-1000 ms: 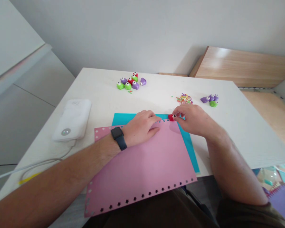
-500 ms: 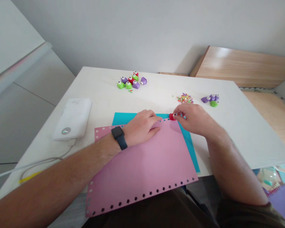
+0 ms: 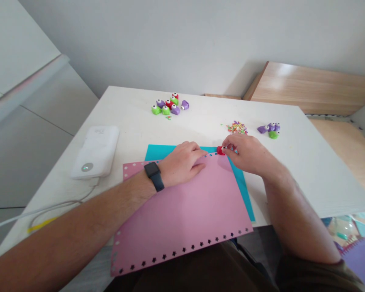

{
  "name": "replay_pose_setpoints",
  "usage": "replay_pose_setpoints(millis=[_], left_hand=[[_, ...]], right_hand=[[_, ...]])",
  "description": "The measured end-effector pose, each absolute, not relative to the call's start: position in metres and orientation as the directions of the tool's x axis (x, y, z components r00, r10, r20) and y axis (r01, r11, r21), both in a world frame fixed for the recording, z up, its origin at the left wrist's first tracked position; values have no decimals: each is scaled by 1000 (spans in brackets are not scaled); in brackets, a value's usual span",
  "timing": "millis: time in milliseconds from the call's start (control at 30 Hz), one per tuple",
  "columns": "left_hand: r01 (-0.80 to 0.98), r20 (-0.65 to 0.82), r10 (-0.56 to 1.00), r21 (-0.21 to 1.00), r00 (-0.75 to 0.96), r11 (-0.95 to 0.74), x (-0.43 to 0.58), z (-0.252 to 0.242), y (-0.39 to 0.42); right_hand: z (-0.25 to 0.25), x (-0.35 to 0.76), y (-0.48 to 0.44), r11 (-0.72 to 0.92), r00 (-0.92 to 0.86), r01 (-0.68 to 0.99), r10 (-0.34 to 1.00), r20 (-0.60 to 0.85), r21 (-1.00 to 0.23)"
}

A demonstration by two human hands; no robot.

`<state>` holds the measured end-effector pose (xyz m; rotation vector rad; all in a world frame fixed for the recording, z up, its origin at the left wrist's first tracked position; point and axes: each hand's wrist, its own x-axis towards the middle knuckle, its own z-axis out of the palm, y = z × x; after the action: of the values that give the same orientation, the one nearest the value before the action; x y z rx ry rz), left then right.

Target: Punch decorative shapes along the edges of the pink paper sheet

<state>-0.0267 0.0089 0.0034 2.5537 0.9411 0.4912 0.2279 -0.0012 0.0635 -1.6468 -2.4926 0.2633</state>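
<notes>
A pink sheet (image 3: 182, 215) with punched shapes along its edges lies over a blue sheet (image 3: 159, 152) and hangs past the table's near edge. My left hand (image 3: 184, 164) rests on the pink sheet near its far edge, fingers spread, holding nothing. At the sheet's far right corner sits a small red punch (image 3: 220, 150) with a white knob. My right hand (image 3: 241, 154) has its thumb and fingers closed on that punch. Just beyond it lies a pile of colourful paper bits (image 3: 237, 127).
Several green, purple and red punches (image 3: 168, 104) stand at the back of the white table (image 3: 134, 117). Purple and green punches (image 3: 272, 127) are at the right. A white power bank (image 3: 95, 152) with a cable lies left. A wooden board (image 3: 307, 87) is behind.
The view has shifted slightly. Both hands keep their places on the sheet and the red punch.
</notes>
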Motion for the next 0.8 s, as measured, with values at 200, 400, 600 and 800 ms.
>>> replay_pose_setpoints(millis=[200,400,600,800], left_hand=[[539,197,673,459,713,-706,-27,3,9],[537,206,670,454,713,-711,-27,1,9],[536,206,669,453,715,-712,-27,1,10],[535,201,666,453,718,-713,-26,1,10]], right_hand=[[63,227,-2,377,-378,897,925,42,-229],[62,228,-1,391,-392,896,919,42,-209],[57,231,-1,445,-442,863,894,70,-237],[53,234,0,469,-475,845,879,45,-257]])
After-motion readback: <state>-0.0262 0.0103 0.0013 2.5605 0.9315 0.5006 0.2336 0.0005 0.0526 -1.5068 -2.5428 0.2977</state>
